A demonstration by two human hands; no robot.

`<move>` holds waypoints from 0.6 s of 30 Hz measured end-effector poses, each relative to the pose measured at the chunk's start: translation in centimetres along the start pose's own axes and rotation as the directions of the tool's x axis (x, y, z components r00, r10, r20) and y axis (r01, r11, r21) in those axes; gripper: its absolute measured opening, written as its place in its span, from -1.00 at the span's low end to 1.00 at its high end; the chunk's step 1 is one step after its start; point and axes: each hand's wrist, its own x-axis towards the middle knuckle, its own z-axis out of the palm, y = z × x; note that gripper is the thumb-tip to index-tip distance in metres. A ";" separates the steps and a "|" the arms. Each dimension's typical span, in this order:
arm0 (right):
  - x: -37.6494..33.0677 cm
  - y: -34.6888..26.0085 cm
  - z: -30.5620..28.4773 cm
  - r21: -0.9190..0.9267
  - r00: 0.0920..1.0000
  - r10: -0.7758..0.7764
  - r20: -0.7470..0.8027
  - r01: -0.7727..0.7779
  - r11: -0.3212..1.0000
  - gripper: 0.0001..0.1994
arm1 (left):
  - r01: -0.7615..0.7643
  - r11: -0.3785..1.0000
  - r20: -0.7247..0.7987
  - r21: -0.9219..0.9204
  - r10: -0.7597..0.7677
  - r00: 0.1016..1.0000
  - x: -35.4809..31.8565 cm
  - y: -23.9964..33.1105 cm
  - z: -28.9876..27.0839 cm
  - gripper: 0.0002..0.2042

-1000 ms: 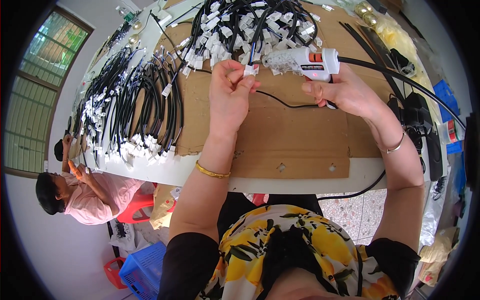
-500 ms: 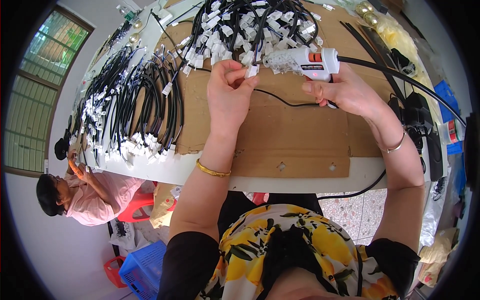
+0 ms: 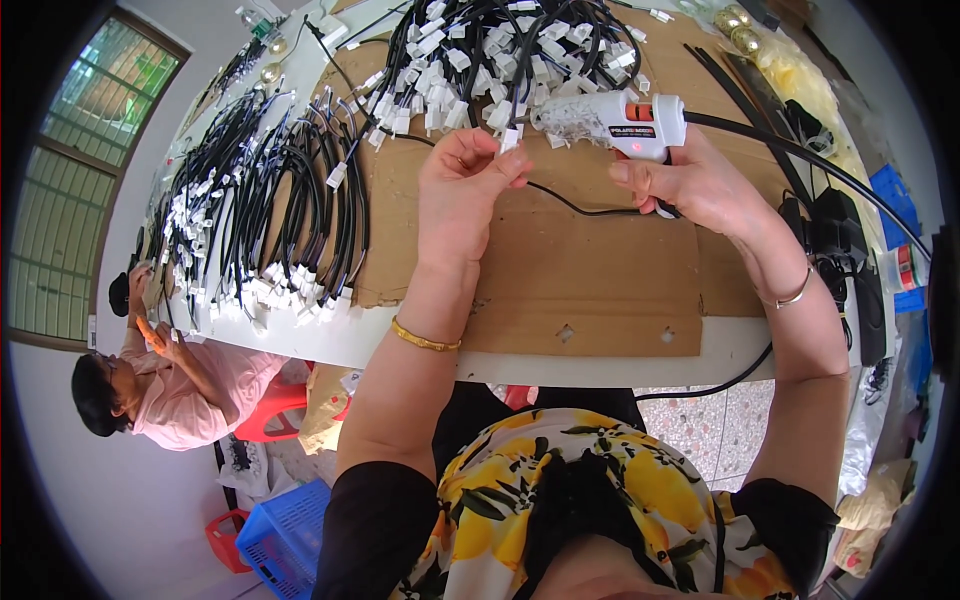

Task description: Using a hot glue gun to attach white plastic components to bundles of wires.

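Observation:
My left hand (image 3: pixel 462 190) pinches a small white connector (image 3: pixel 510 140) on the end of a thin black cable (image 3: pixel 575 205) that trails right across the brown cardboard sheet (image 3: pixel 600 280). My right hand (image 3: pixel 700 185) grips a white glue gun (image 3: pixel 625 122), its nozzle pointing left and nearly touching the connector. A thick black cord (image 3: pixel 800 160) runs from the gun's rear toward the right. A gold bangle sits on my left wrist and a thin bracelet on my right.
A heap of black cables with white connectors (image 3: pixel 500 50) lies just beyond my hands. More bundled cables (image 3: pixel 260 210) cover the left of the white table (image 3: pixel 330 340). Another person in pink (image 3: pixel 170 385) sits at lower left. A blue crate (image 3: pixel 280 535) stands on the floor.
My left hand and the connector have shifted slightly up toward the glue gun's nozzle. The right hand with the gun has barely moved.

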 end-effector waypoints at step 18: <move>0.0 0.2 -0.2 -0.006 0.998 0.053 0.034 -0.053 0.999 -0.87 | 0.139 0.976 0.066 -0.167 -0.129 0.989 -0.1 0.3 -0.2 -0.76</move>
